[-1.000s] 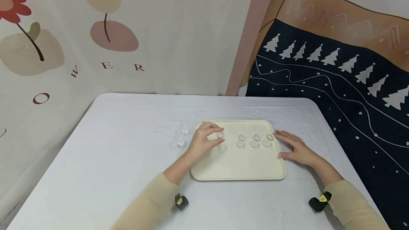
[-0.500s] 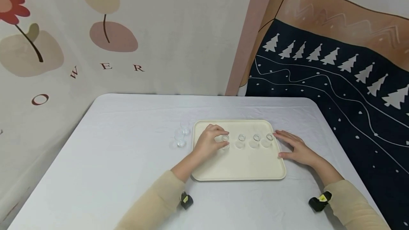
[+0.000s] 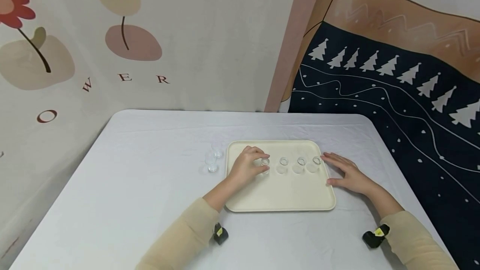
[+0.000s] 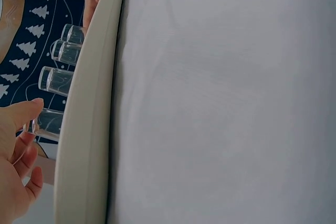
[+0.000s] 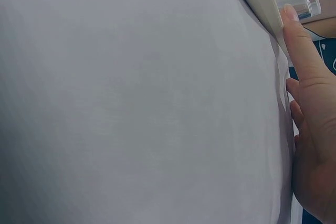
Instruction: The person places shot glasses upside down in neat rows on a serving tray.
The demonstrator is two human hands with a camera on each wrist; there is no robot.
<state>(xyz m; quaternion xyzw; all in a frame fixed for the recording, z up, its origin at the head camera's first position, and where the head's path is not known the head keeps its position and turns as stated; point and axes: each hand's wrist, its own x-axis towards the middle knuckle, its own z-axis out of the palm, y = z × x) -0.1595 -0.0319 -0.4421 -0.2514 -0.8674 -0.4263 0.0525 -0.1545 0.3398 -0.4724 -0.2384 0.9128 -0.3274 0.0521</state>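
My left hand [image 3: 243, 168] pinches a small clear shot glass [image 3: 265, 162] between thumb and fingers, near the left side of a cream tray [image 3: 281, 199]. In the left wrist view that glass [image 4: 51, 123] stands on the tray, its upper end between the thumb and fingers. To its right, 3 similar shot glasses [image 3: 283, 166] stand in a row on the tray. My right hand [image 3: 348, 175] lies at the tray's right edge, fingers extended. In the right wrist view its thumb [image 5: 302, 45] touches the tray's rim, close to the rightmost glass [image 5: 299, 4].
More clear shot glasses [image 3: 211, 162] stand on the white-covered table [image 3: 157, 186], left of the tray. Printed cloths [image 3: 210, 45] hang behind the table and to its right. A black wrist camera [image 3: 221, 234] sits at each sleeve.
My left hand has moved right and slightly down with the shot glass, bringing it into line with the row, and has stayed nearly still this last half second. The right hand has not moved.
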